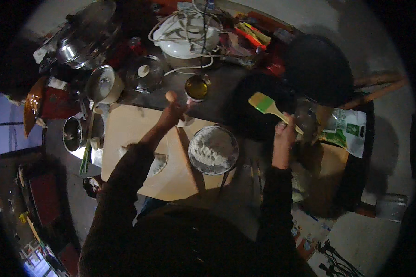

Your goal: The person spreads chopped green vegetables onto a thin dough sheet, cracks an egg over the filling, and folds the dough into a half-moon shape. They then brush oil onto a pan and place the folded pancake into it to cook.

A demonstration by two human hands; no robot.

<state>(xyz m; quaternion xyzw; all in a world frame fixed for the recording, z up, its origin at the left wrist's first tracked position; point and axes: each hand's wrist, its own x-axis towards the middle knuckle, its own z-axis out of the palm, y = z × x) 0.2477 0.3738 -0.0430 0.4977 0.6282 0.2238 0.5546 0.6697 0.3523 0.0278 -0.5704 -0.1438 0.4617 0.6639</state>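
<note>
My left hand (175,111) reaches over the far edge of a pale board (124,119), beside a small round cup of yellow oil (196,87). A rounded tan thing (171,96) shows at its fingers; whether the hand grips this or the cup is unclear. My right hand (285,130) is closed around the pale handle of a pastry brush (262,102) with a green band, its head pointing left over a dark round pan (244,104). Between my arms a metal bowl of white flour (213,150) overlaps the board. A wooden rolling pin (188,159) lies left of the bowl.
A saucepan (105,85) and a glass lid (145,74) stand back left. Behind the oil is a white appliance (180,34) with a coiled cord. A large dark pan (319,69) and a plastic packet (350,130) are at right; green onions (85,159) lie left.
</note>
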